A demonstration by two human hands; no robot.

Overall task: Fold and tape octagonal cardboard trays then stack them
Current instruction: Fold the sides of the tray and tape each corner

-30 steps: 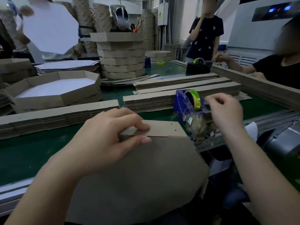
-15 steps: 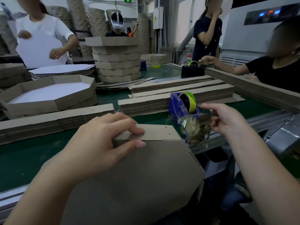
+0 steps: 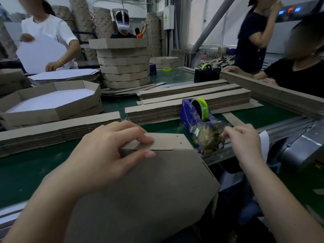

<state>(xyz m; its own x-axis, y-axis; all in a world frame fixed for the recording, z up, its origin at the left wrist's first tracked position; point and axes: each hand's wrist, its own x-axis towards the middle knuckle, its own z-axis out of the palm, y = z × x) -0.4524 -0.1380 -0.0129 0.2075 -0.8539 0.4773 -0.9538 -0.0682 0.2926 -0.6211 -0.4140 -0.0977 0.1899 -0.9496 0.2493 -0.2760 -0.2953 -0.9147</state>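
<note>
Here, hands: two, both bare, reaching in from the bottom edge.
Left hand [image 3: 108,155]: fingers on top and thumb in front pinch a folded flap of the cardboard tray [image 3: 149,190].
Right hand [image 3: 243,142]: fingers curled narrow, tips at the clear tape wad on the front of the blue tape dispenser [image 3: 194,116]; whether they grip a strip cannot be told.
Tray in work: one, plain brown, tilted, its far flap over the green table [image 3: 26,169], its body hanging past the near edge toward the wearer.
Finished trays: one stack of six [image 3: 124,67] at the far middle; one open tray with a white liner [image 3: 52,100] at left, sitting on another.
Flat cardboard strips: five low piles; the nearest pile [image 3: 57,128] lies just beyond the left hand, and the long pile [image 3: 280,95] runs along the right side.
Tape: two dispensers plainly seen, the blue one near and a black dispenser [image 3: 206,74] farther back; one loose yellow-green roll [image 3: 166,69].
Other people: four, one holding a white octagonal sheet [image 3: 40,53].
Edges: a metal rail [image 3: 10,216] borders the table's near side.
Open room: a bare green band between the nearest pile and the tray, widening to the left.
</note>
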